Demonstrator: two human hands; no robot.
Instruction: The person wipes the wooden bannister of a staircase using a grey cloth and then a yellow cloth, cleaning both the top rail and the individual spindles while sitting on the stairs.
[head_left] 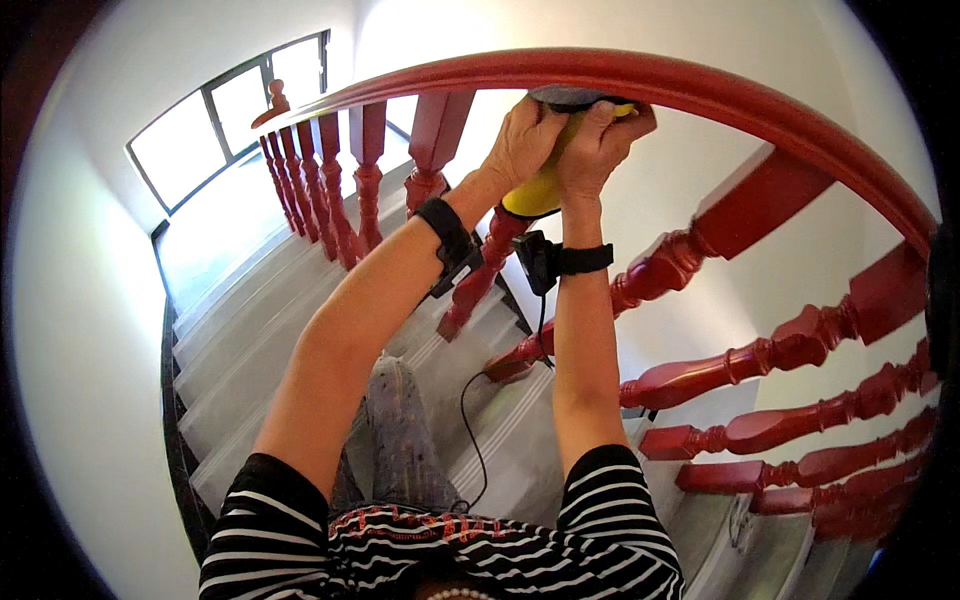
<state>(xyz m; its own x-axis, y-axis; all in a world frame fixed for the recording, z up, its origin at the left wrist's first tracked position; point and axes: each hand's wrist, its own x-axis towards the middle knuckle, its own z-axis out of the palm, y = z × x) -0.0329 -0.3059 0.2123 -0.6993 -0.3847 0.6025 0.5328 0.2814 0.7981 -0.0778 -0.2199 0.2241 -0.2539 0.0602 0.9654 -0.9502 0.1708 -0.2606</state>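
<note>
A yellow cloth (pixel 538 192) with a dark edge is wrapped about the upper part of a red baluster, just below the red handrail (pixel 560 66). A grey patch, seemingly the cloth's other face, shows against the rail's underside. My left hand (pixel 526 138) presses the cloth from the left, its fingers closed round it. From the right my right hand (pixel 598 150) grips the same cloth, thumb up and fingers curled, close to the rail. Most of that baluster's top is hidden by the cloth and my hands. Its lower part (pixel 470 290) shows between my forearms.
More red turned balusters (pixel 740 365) line the curving rail on both sides. Grey stair treads (pixel 270 350) descend under me, and my leg (pixel 400 440) stands on them. A thin black cable (pixel 468 420) hangs from my right wrist. A window (pixel 225 110) stands at the far left.
</note>
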